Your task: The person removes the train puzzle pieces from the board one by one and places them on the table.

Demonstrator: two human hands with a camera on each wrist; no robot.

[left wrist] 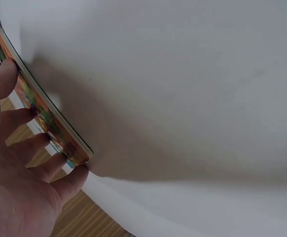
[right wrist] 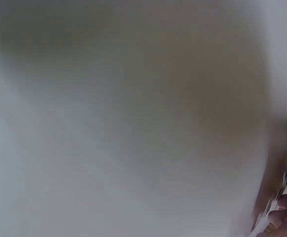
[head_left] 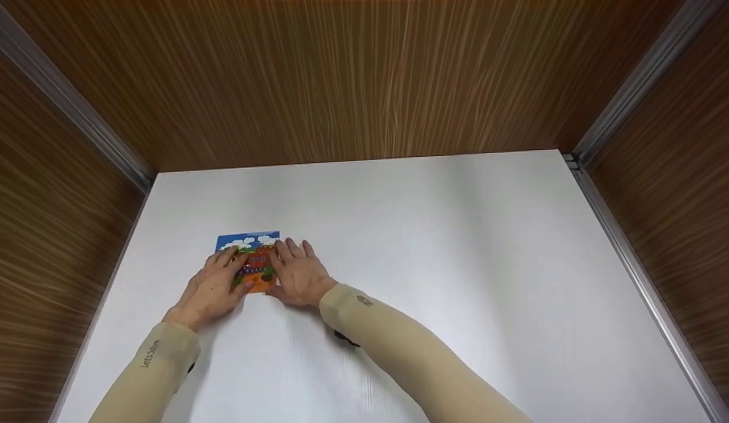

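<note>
A small, thick picture board (head_left: 257, 259) lies on the white table, left of the middle. Blue sky with white clouds fills its far part, and orange ground its near part. My left hand (head_left: 212, 288) rests over its left side with extended fingers, the thumb by the near edge. In the left wrist view, the fingertips touch the printed face, and the board's pale layered edge (left wrist: 52, 108) shows. Along the right side lies my right hand (head_left: 299, 273), fingers spread and thumb near the close corner. The right wrist view is blurred, with only some fingers (right wrist: 286, 215) in its lower right corner.
The white tabletop (head_left: 434, 247) stretches wide to the right of the hands. Brown wood-grain panels (head_left: 364, 82) stand at the back and both sides, with metal rails (head_left: 628, 247) at the corners and along the right edge.
</note>
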